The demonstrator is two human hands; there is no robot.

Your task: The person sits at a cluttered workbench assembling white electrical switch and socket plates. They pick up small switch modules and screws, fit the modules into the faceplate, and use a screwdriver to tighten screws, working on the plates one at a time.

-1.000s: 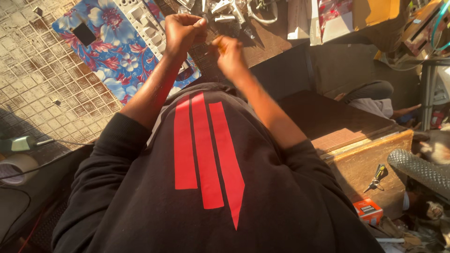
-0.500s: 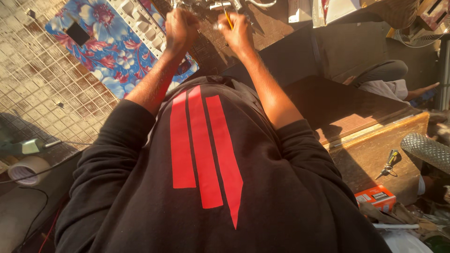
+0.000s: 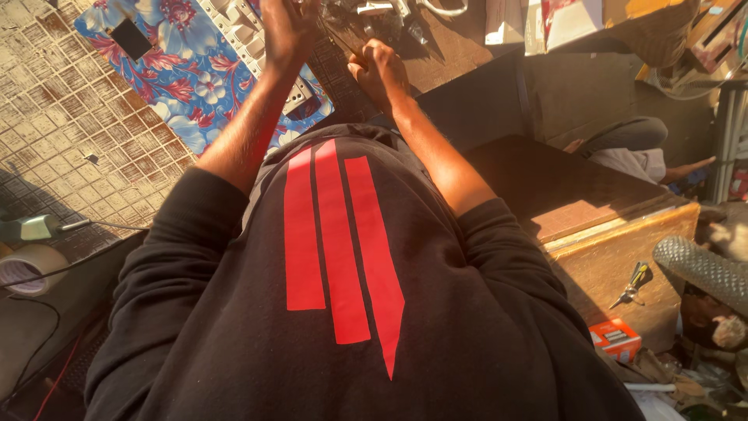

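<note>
My left hand [image 3: 287, 31] is raised at the top edge, fingers curled tight around a small part that is mostly hidden. My right hand [image 3: 382, 68] is just to its right and a little lower, gripping a thin tool [image 3: 343, 43] whose shaft points up and left toward the left hand. Both hands hover over a dark wooden surface [image 3: 452, 54] with small metal parts [image 3: 374, 12]. My black sweatshirt with red stripes [image 3: 335, 242] fills the lower view.
A white switch panel [image 3: 241, 27] lies on a blue floral sheet [image 3: 179, 74] at the left, over tiled floor. A tape roll [image 3: 23, 269] sits far left. At the right are a wooden box [image 3: 615, 234], a screwdriver [image 3: 633, 282], a small orange box [image 3: 615, 339] and another person's leg [image 3: 623, 148].
Both hands have shifted up toward the top edge and closer to the metal parts. The right hand rose, then dropped back slightly with the tool.
</note>
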